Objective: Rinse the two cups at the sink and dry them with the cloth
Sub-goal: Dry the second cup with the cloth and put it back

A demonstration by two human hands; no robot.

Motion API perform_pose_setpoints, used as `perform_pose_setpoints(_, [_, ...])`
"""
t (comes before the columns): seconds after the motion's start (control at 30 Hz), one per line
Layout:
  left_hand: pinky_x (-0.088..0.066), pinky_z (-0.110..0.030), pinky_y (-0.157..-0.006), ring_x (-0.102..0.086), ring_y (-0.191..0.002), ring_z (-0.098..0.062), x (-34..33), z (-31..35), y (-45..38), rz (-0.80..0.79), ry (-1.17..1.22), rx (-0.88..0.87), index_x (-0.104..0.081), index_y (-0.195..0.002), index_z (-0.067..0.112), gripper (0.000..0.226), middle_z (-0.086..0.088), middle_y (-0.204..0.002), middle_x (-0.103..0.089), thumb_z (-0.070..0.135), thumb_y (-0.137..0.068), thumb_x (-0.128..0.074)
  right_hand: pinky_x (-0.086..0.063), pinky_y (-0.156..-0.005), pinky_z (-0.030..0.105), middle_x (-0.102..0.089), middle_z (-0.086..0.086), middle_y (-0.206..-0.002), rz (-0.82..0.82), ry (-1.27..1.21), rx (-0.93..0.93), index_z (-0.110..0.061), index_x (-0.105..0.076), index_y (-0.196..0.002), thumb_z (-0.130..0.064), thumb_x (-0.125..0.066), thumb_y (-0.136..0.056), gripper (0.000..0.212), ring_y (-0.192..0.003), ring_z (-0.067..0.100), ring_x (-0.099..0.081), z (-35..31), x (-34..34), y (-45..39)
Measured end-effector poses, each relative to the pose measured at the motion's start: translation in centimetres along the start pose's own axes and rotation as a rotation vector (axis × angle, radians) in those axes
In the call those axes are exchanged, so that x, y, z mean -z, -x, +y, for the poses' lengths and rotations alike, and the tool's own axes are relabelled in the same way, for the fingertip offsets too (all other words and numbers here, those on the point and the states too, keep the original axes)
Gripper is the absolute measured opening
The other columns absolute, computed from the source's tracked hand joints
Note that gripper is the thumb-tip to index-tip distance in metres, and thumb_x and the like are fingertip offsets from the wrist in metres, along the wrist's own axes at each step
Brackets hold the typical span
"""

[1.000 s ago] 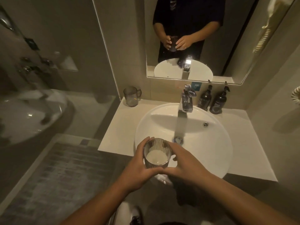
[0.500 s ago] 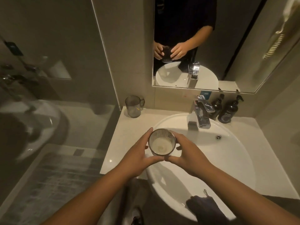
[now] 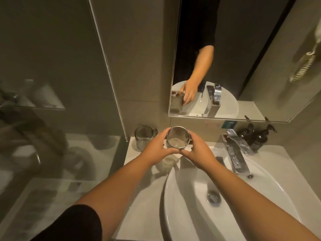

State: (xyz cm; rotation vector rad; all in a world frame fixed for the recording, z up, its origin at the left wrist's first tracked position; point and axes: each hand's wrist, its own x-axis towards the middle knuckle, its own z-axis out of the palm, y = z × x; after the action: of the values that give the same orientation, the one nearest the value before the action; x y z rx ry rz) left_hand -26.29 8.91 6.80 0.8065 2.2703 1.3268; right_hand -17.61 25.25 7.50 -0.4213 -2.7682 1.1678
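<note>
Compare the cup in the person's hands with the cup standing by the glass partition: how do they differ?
The held cup is gripped by both the left hand and the right hand, above the counter; the other cup stands untouched on the counter's back left corner. The held cup shows vertical ribbing and no visible handle; the other cup shows a handle. Both are clear, upright and open at the top.

A ribbed clear cup is upright, gripped between both hands above the worktop, left of the sink. A second clear handled cup stands on the worktop just beside it.
</note>
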Motion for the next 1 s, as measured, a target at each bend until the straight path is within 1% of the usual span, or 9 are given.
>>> perform_pose_setpoints(0.1, [-0.046, -0.034, -0.105, -0.057, -0.121, -0.004, -0.5, -1.5, -2.7, -0.004, 0.000, 0.037, -0.047, -0.139, 0.034, 0.077, 0.015, -0.129, -0.062, 0.032, -0.072, -0.086, -0.052, -0.089, 0.036, -0.062, -0.009, -0.120, -0.009, -0.018, -0.020, -0.033, -0.048, -0.128, -0.031, -0.078, -0.068, 0.067, -0.103, 0.011, -0.062, 0.9, -0.5, -2.5])
perform_pose_setpoints(0.2, [-0.049, -0.040, -0.105, -0.060, -0.119, -0.006, -1.6, -3.2, -4.7, 0.005, -0.002, 0.085, -0.049, -0.134, 0.038, 0.080, 0.013, -0.127, -0.065, 0.047, -0.063, -0.084, -0.049, -0.088, 0.028, -0.061, -0.006, -0.120, -0.026, -0.016, -0.057, -0.025, -0.049, -0.129, -0.017, -0.079, -0.072, 0.065, -0.104, 0.013, -0.062, 2.0, -1.1, -4.3])
perform_pose_setpoints(0.33, [-0.050, -0.039, -0.103, -0.063, -0.113, -0.005, -3.3, -5.2, -6.5, 0.009, 0.011, 0.124, -0.050, -0.134, 0.035, 0.074, 0.013, -0.122, -0.067, 0.034, -0.070, -0.086, -0.049, -0.090, 0.033, -0.062, -0.003, -0.121, -0.047, 0.000, -0.086, -0.024, -0.050, -0.129, -0.012, -0.076, -0.073, 0.062, -0.107, 0.018, -0.062, 3.6, -2.0, -6.1])
perform_pose_setpoints(0.4, [-0.050, -0.036, -0.102, -0.063, -0.112, -0.004, -3.9, -5.9, -7.2, 0.006, 0.006, 0.137, -0.049, -0.134, 0.035, 0.073, 0.014, -0.122, -0.067, 0.035, -0.071, -0.086, -0.050, -0.089, 0.034, -0.064, -0.003, -0.118, -0.053, 0.013, -0.098, -0.025, -0.051, -0.127, -0.011, -0.075, -0.073, 0.060, -0.105, 0.018, -0.062, 4.5, -2.5, -6.7])
perform_pose_setpoints(0.5, [-0.047, -0.025, -0.096, -0.061, -0.111, -0.004, -4.6, -6.6, -7.6, 0.012, 0.013, 0.165, -0.048, -0.135, 0.033, 0.072, 0.013, -0.122, -0.066, 0.032, -0.073, -0.085, -0.050, -0.088, 0.037, -0.065, -0.001, -0.115, -0.068, 0.046, -0.116, -0.026, -0.050, -0.125, -0.010, -0.072, -0.074, 0.057, -0.104, 0.021, -0.062, 5.3, -3.0, -7.3])
perform_pose_setpoints(0.63, [-0.038, -0.002, -0.079, -0.059, -0.111, -0.003, -5.1, -6.9, -8.1, 0.008, -0.008, 0.189, -0.047, -0.136, 0.034, 0.071, 0.014, -0.123, -0.064, 0.030, -0.076, -0.083, -0.051, -0.087, 0.038, -0.065, -0.001, -0.115, -0.074, 0.084, -0.139, -0.027, -0.049, -0.124, -0.015, -0.071, -0.075, 0.055, -0.103, 0.022, -0.061, 6.2, -3.5, -8.0])
perform_pose_setpoints(0.7, [-0.040, -0.007, -0.082, -0.059, -0.113, -0.005, -5.3, -7.1, -8.3, 0.006, -0.017, 0.204, -0.046, -0.137, 0.035, 0.072, 0.013, -0.125, -0.063, 0.031, -0.075, -0.083, -0.051, -0.088, 0.039, -0.065, 0.000, -0.116, -0.076, 0.099, -0.143, -0.027, -0.049, -0.125, -0.017, -0.071, -0.076, 0.055, -0.103, 0.023, -0.061, 6.6, -3.7, -8.1])
perform_pose_setpoints(0.83, [-0.048, -0.028, -0.097, -0.059, -0.117, -0.011, -5.8, -7.4, -8.6, 0.004, -0.036, 0.242, -0.044, -0.139, 0.036, 0.076, 0.010, -0.130, -0.062, 0.035, -0.073, -0.082, -0.052, -0.084, 0.037, -0.065, 0.002, -0.114, -0.066, 0.127, -0.145, -0.024, -0.049, -0.124, -0.015, -0.070, -0.077, 0.053, -0.101, 0.025, -0.061, 7.2, -4.1, -8.2])
perform_pose_setpoints(1.0, [-0.049, -0.038, -0.102, -0.060, -0.118, -0.013, -6.0, -7.2, -8.7, 0.012, -0.067, 0.279, -0.040, -0.142, 0.038, 0.082, 0.009, -0.133, -0.062, 0.044, -0.069, -0.078, -0.052, -0.077, 0.037, -0.067, 0.004, -0.105, -0.062, 0.137, -0.165, -0.025, -0.048, -0.120, -0.010, -0.062, -0.076, 0.049, -0.092, 0.026, -0.062, 7.7, -4.5, -8.4])
